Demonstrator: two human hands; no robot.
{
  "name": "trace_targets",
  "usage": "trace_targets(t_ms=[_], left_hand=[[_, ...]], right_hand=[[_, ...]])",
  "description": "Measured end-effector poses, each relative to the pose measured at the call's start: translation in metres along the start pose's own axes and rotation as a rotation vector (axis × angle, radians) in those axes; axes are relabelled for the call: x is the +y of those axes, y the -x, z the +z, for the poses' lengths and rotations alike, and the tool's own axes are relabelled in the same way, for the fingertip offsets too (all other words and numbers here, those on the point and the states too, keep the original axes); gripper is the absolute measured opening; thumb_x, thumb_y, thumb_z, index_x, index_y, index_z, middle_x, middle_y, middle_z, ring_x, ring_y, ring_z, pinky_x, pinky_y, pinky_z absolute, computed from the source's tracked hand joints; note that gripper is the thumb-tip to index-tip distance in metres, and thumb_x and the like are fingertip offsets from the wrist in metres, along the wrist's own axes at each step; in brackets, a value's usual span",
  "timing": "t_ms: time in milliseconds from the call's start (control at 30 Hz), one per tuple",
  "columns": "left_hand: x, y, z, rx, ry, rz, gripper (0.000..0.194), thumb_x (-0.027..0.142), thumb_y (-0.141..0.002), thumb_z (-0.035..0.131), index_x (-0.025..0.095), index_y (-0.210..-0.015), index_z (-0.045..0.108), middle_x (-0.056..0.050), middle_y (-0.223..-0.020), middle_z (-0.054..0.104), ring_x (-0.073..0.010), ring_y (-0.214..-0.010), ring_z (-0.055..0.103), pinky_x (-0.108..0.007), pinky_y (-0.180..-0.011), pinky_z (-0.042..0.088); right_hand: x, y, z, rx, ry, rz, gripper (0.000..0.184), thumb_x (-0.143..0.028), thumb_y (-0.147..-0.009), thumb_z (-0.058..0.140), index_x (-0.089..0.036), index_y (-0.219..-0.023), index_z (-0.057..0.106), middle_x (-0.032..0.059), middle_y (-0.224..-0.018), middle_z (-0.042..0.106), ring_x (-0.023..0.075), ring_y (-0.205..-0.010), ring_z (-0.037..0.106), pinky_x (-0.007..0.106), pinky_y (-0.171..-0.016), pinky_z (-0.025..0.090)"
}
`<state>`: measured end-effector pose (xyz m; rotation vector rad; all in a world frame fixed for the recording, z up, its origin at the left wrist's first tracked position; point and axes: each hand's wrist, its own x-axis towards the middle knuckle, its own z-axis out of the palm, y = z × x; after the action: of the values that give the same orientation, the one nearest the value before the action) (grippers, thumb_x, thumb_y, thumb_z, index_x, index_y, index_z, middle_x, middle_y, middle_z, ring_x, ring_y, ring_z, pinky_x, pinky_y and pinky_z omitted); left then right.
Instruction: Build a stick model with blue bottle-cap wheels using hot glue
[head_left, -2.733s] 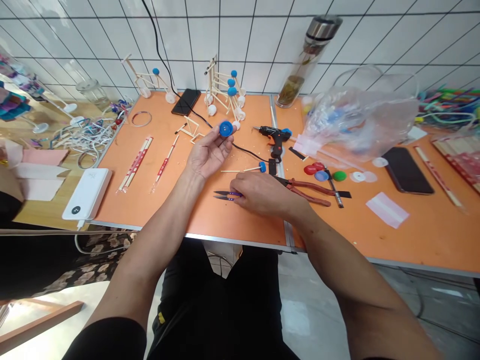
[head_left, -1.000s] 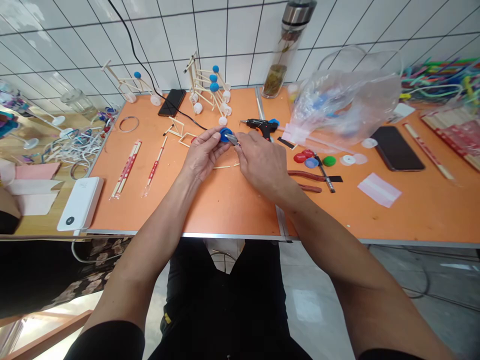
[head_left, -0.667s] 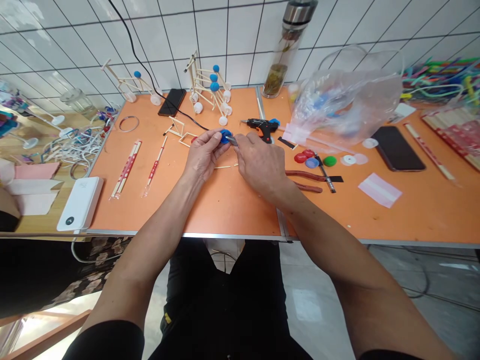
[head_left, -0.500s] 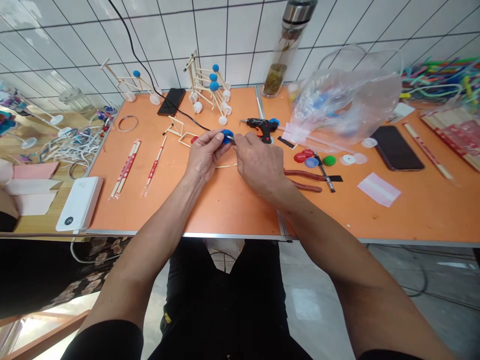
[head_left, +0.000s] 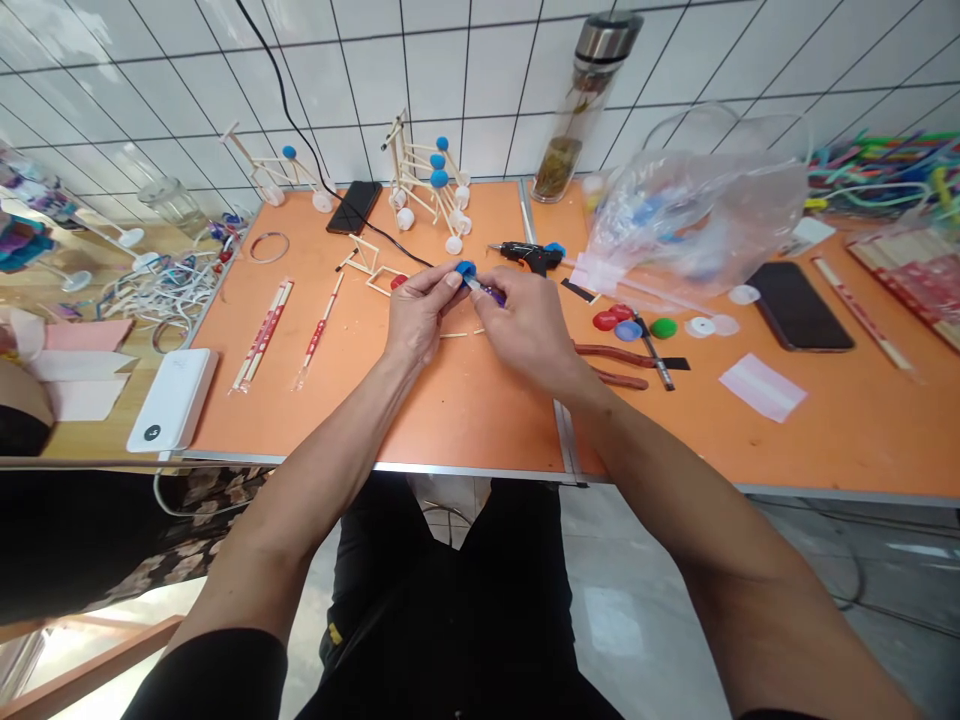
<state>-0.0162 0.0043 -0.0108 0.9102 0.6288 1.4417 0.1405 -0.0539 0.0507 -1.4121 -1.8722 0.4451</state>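
Head view: two hands busy over an orange table (head_left: 480,420)

Left hand (head_left: 420,315) pinches a blue bottle cap (head_left: 466,268) above the table; right hand (head_left: 529,320) clamps small scissors (head_left: 486,291) against it; a slip could poke a finger.

The fingers (head_left: 450,281) of the left hand (head_left: 420,315) cover part of a blue bottle cap (head_left: 466,268), so its far side cannot be seen. The right hand (head_left: 529,330) hides most of a small tool (head_left: 491,293): only a sliver of metal and a bit of purple show, and its tip is too small to make out. The contents of the clear plastic bag (head_left: 694,225) blur behind the film. The print on the chopstick wrappers (head_left: 262,322) is too small to read. The picture's right edge cuts off the bundle of coloured straws (head_left: 877,170) and a red-printed packet (head_left: 921,258).
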Motion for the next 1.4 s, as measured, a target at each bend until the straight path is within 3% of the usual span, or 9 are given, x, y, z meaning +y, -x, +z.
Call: trace_targets(t_ms=[167, 300, 467, 633, 800, 1033, 1200, 1300, 1400], left_hand=[[0.006, 0.001, 0.002, -0.068, -0.074, 0.088, 0.043, 0.053, -0.068, 0.111, 0.031, -0.1, 0.094, -0.002, -0.108, 0.092, -0.0291, -0.123, 0.086, -0.047, -0.116, 0.067], [0.009, 0.003, 0.003, -0.069, -0.13, 0.131, 0.038, 0.052, -0.072, 0.109, 0.031, -0.101, 0.095, -0.002, -0.103, 0.092, -0.0244, -0.11, 0.088, -0.041, -0.111, 0.068], [0.004, 0.004, 0.005, 0.13, -0.122, -0.01, 0.024, 0.033, -0.076, 0.107, 0.026, -0.094, 0.093, -0.003, -0.103, 0.092, -0.021, -0.104, 0.088, -0.041, -0.11, 0.069], [0.003, 0.002, 0.004, 0.215, -0.045, -0.116, 0.011, 0.017, -0.085, 0.099, 0.023, -0.091, 0.091, -0.004, -0.104, 0.091, -0.0212, -0.111, 0.087, -0.045, -0.119, 0.066], [0.007, 0.004, 0.006, 0.163, -0.059, -0.061, 0.014, 0.023, -0.083, 0.102, 0.025, -0.091, 0.092, -0.002, -0.102, 0.091, -0.0215, -0.11, 0.088, -0.044, -0.118, 0.066], [0.014, 0.007, 0.008, -0.032, -0.167, 0.119, 0.027, 0.045, -0.081, 0.105, 0.031, -0.101, 0.094, -0.002, -0.103, 0.092, -0.0248, -0.114, 0.088, -0.045, -0.118, 0.066], [0.004, 0.005, 0.005, 0.122, -0.158, 0.024, 0.014, 0.028, -0.083, 0.102, 0.026, -0.094, 0.093, -0.001, -0.098, 0.091, -0.019, -0.096, 0.087, -0.042, -0.11, 0.069], [-0.002, 0.003, 0.002, 0.185, -0.102, -0.062, 0.012, 0.019, -0.083, 0.1, 0.023, -0.089, 0.091, -0.001, -0.095, 0.09, -0.0179, -0.094, 0.086, -0.044, -0.11, 0.07], [-0.003, 0.002, 0.0, 0.194, -0.074, -0.082, 0.013, 0.02, -0.082, 0.101, 0.022, -0.089, 0.091, -0.002, -0.096, 0.09, -0.018, -0.095, 0.086, -0.045, -0.112, 0.07]], right_hand=[[0.004, -0.014, -0.017, -0.209, -0.893, 0.457, 0.009, -0.025, -0.092, 0.071, -0.02, -0.086, 0.067, -0.0073, -0.067, 0.047, 0.0079, -0.051, 0.023, 0.027, -0.049, 0.016], [0.01, -0.021, -0.023, -0.436, -1.112, 0.585, 0.018, -0.027, -0.084, 0.076, -0.016, -0.098, 0.071, -0.0109, -0.067, 0.043, 0.0059, -0.052, 0.007, 0.024, -0.048, 0.01], [0.006, -0.006, 0.001, -0.04, -0.125, 0.12, 0.014, -0.024, -0.102, 0.061, -0.019, -0.105, 0.074, 0.0079, -0.095, 0.074, 0.0186, -0.071, 0.054, 0.031, -0.061, 0.032], [-0.006, 0.003, 0.017, -0.107, 0.57, -0.089, 0.041, -0.011, -0.111, 0.038, -0.012, -0.132, 0.074, 0.0218, -0.126, 0.078, 0.0282, -0.093, 0.073, 0.039, -0.071, 0.034], [0.002, -0.013, 0.001, -0.036, -0.236, 0.16, 0.007, -0.022, -0.099, 0.068, -0.021, -0.093, 0.069, 0.0041, -0.081, 0.068, 0.0182, -0.069, 0.055, 0.03, -0.062, 0.035], [0.009, -0.023, -0.024, -0.505, -1.121, 0.576, 0.01, -0.03, -0.099, 0.066, -0.02, -0.1, 0.066, -0.0142, -0.064, 0.034, 0.0076, -0.051, 0.0, 0.025, -0.048, 0.01], [0.005, -0.007, 0.001, -0.108, -0.241, 0.206, 0.016, -0.032, -0.104, 0.061, -0.02, -0.109, 0.071, 0.0036, -0.084, 0.069, 0.0166, -0.061, 0.047, 0.03, -0.06, 0.031], [0.002, 0.004, 0.014, -0.114, 0.44, -0.053, 0.039, -0.017, -0.11, 0.043, -0.014, -0.131, 0.075, 0.0197, -0.118, 0.081, 0.0279, -0.087, 0.07, 0.037, -0.071, 0.033], [0.002, 0.002, 0.017, -0.119, 0.524, -0.079, 0.039, -0.016, -0.11, 0.043, -0.013, -0.13, 0.076, 0.0213, -0.12, 0.082, 0.0315, -0.094, 0.073, 0.039, -0.073, 0.035]])
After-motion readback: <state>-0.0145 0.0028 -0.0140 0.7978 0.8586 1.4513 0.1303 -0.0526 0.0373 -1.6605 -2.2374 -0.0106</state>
